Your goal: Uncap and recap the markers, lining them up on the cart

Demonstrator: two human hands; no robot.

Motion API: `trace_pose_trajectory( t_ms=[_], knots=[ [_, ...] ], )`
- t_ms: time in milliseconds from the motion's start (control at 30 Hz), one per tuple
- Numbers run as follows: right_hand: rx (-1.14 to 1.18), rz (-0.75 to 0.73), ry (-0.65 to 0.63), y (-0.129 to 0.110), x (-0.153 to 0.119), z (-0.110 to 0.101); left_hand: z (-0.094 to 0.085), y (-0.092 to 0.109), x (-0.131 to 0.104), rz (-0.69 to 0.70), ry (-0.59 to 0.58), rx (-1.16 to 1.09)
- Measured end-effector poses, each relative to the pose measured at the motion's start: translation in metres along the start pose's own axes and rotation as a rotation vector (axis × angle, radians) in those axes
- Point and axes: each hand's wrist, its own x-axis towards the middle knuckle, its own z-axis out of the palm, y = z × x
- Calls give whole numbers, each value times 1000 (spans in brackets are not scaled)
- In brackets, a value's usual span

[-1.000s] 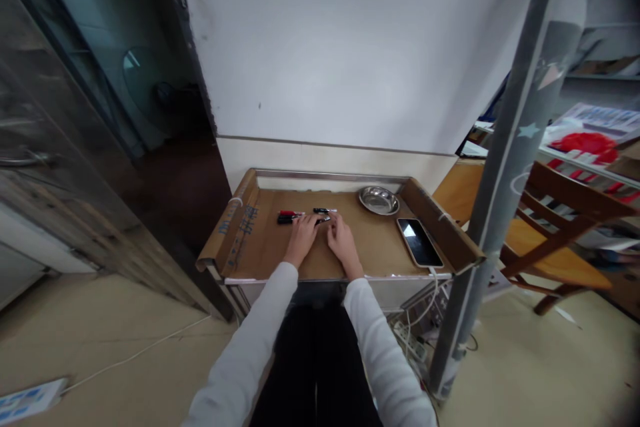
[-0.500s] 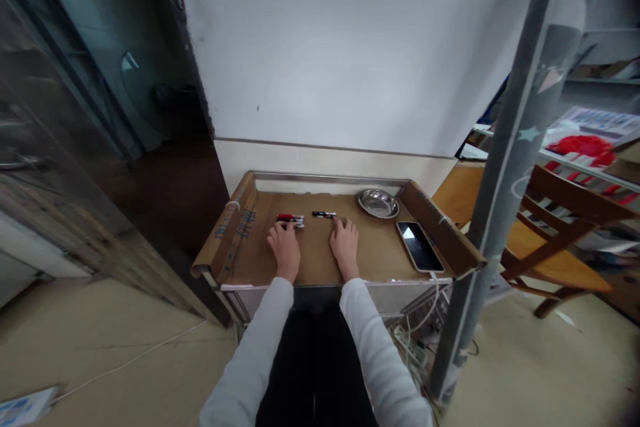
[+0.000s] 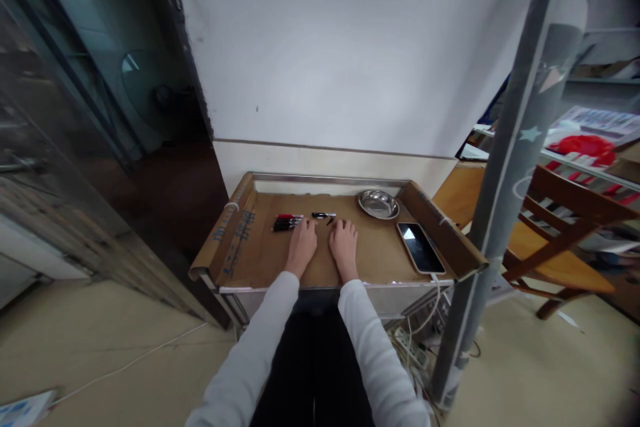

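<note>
Table [image 3: 380, 250]: matt cardboard top, metal rail [image 3: 330, 179] along far edge. Pens [image 3: 287, 222] toward left edge: smooth, plastic-looking. Dish [image 3: 379, 204] by far right corner: shiny, smooth metal. Phone [image 3: 421, 248] near right edge: glossy screen. Sleeves [image 3: 377, 327]: matt cloth. Chair [image 3: 575, 261] beyond right edge: smooth wood, slight sheen.

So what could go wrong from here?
The slim red and black pen-like pieces beside the left hand might roll if nudged.
The small, thin black piece by the right hand could easily be brushed away and lost.
The thin white cable hanging below the rectangular, black-screened phone might snag and drag it.
</note>
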Motion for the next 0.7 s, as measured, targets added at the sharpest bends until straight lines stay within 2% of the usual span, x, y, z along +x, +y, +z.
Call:
trace_pose_trajectory(
  t_ms=[67, 267, 700],
  knots=[
    [5, -1, 7, 0, 1, 0, 7, 5, 5, 24, 0, 3],
    [64, -79, 13, 3, 0, 1, 23, 11, 22, -50, -1, 60],
    [-32, -52, -10, 4, 3, 4, 19, 12, 22, -44, -69, 74]
  ],
)
